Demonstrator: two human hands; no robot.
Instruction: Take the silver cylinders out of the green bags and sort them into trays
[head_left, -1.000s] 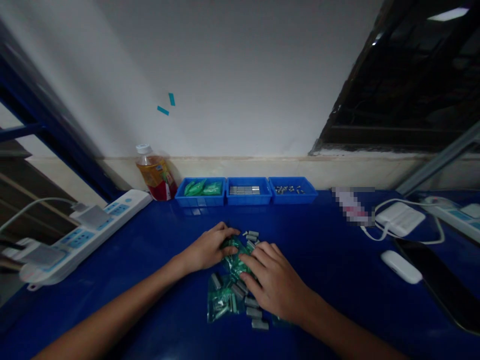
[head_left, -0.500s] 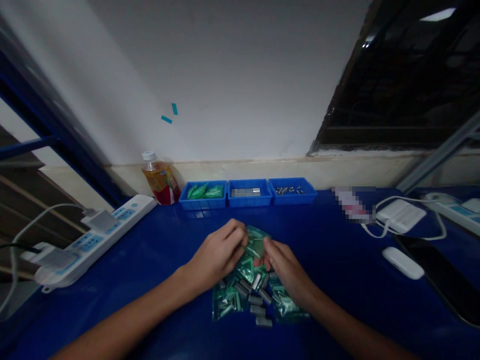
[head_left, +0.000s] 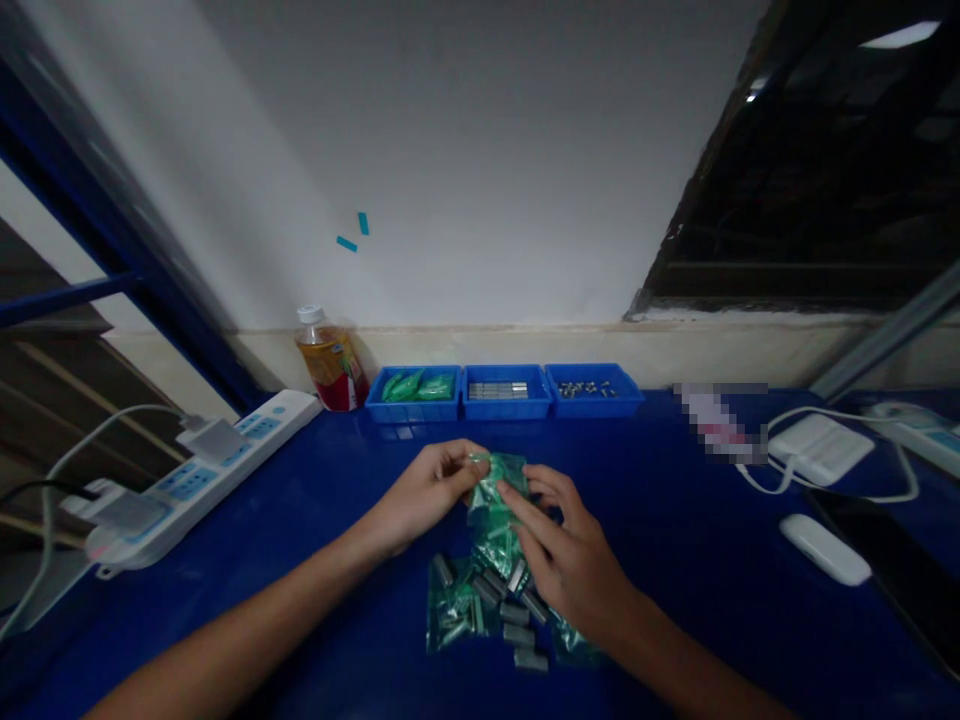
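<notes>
My left hand pinches the top edge of a small green plastic bag and holds it just above the blue table. My right hand grips the same bag from the right, fingers curled on it. Under the hands lie more green bags and several small grey metal blocks, loose on the table.
Three blue trays stand at the back: one with green bags, one with grey blocks, one with small screws. A drink bottle and a power strip are at the left. Chargers, cables and a white device lie at the right.
Both hands rose from the pile and took hold of one green bag, lifting it off the table. The view shifted slightly.
</notes>
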